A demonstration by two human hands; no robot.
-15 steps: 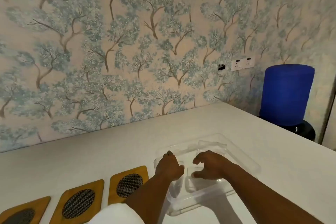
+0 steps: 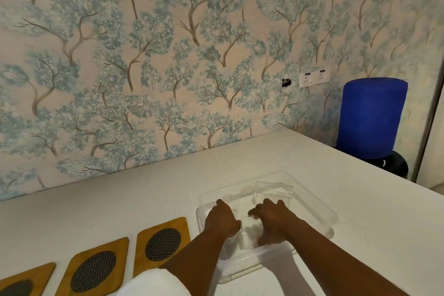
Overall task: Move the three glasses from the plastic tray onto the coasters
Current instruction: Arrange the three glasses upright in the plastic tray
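A clear plastic tray [image 2: 319,204] sits on the white table. Both my hands are inside it. My left hand [image 2: 222,220] is curled over a clear glass at the tray's left side; that glass is mostly hidden. My right hand [image 2: 271,217] wraps a second clear glass [image 2: 248,233] near the tray's front. A third clear glass [image 2: 274,191] stands free at the back of the tray. Three wooden coasters with dark mesh ovals lie in a row to the left: the nearest to the tray [image 2: 161,245], the middle one [image 2: 93,264] and the far-left one [image 2: 21,283], all bare.
The table [image 2: 144,199] meets a wall papered with blue trees at the back. A blue chair back [image 2: 372,118] stands past the table's right edge. A white socket plate [image 2: 314,78] is on the wall.
Both hands have settled a little deeper into the tray and closed more tightly around the glasses. The tray and coasters have not moved.
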